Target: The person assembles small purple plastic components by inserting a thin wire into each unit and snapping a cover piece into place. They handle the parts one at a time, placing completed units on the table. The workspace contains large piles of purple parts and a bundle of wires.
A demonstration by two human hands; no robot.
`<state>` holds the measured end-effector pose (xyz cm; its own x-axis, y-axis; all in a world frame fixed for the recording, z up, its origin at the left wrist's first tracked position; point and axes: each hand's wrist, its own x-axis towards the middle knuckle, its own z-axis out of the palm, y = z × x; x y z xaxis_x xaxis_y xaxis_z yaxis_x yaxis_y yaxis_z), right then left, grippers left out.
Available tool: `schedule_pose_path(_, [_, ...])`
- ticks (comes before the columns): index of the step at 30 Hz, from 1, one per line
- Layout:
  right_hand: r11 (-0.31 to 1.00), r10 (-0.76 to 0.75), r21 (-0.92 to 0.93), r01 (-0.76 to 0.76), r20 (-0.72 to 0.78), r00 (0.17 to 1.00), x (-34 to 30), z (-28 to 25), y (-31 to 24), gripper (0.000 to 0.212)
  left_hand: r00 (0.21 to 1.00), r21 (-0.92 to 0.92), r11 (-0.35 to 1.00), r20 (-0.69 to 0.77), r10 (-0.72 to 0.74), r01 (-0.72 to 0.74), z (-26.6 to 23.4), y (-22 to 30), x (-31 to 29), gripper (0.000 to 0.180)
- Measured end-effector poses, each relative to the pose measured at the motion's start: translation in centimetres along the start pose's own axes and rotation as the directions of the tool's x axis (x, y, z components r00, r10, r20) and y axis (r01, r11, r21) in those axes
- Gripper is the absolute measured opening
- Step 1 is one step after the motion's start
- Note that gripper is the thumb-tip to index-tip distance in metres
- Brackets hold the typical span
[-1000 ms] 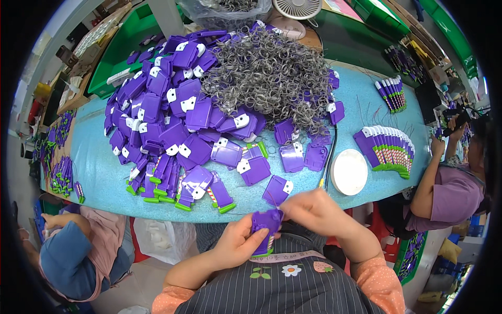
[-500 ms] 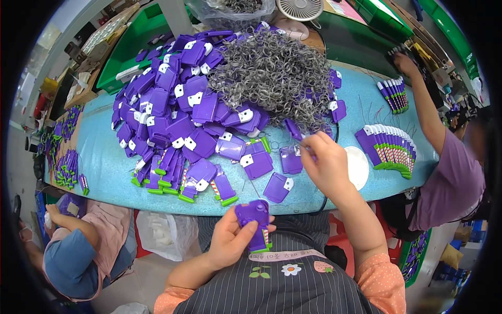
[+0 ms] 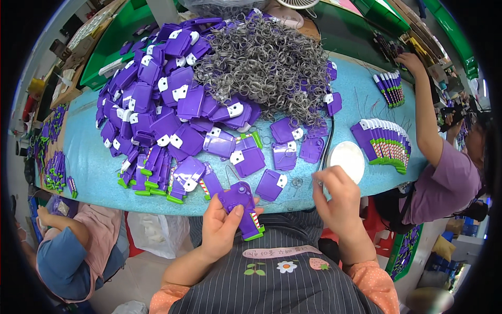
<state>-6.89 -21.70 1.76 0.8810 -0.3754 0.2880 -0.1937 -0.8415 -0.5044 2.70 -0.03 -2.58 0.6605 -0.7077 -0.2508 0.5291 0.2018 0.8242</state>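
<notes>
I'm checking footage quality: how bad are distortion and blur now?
Head view: the blue table curves strongly, picture corners black; head view: the purple part in the left hand looks fairly sharp, detail by the right hand too small to tell.

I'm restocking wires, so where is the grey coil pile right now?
In the head view, the grey coil pile is at top centre on the blue table, just right of the purple heap.

Your blue table (image 3: 83, 149) bears heaped purple casings (image 3: 161, 126) and grey coils (image 3: 261, 65). 1 white disc (image 3: 347, 158) lies at your right.
</notes>
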Motion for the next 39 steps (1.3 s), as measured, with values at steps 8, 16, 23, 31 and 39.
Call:
schedule_pose_path(8, [0.986, -0.078, -0.136, 0.098, 0.141, 0.987, 0.5, 2.3, 1.2, 0.018, 0.999, 0.033, 0.999, 0.002, -0.035, 0.035, 0.8, 0.2, -0.4, 0.033])
schedule_pose_path(16, [0.926, -0.229, 0.303, 0.223, -0.018, 0.973, 0.0, 2.3, 1.1, 0.018, 0.99, -0.108, 0.985, 0.05, -0.129, 0.134, 2.0, 1.1, 0.2, 0.03])
schedule_pose_path(23, [0.795, -0.475, 0.42, 0.438, -0.018, 0.88, -0.6, 1.7, 0.3, 0.028, 0.911, -0.224, 0.902, 0.28, -0.303, 0.369, 1.4, 1.0, 2.5, 0.03])
schedule_pose_path(31, [0.379, 0.139, 0.882, -0.279, 0.243, 0.96, -3.0, 3.0, 0.0, 0.014, 0.978, -0.054, 0.993, 0.184, -0.095, 0.106, 2.9, 0.4, 1.8, 0.032])
schedule_pose_path(39, [0.652, 0.339, 0.701, -0.288, 0.069, 0.938, -3.9, -1.1, 0.9, 0.007, 0.956, 0.02, 0.997, 0.283, -0.077, 0.075, 2.7, -0.5, 0.9, 0.032])
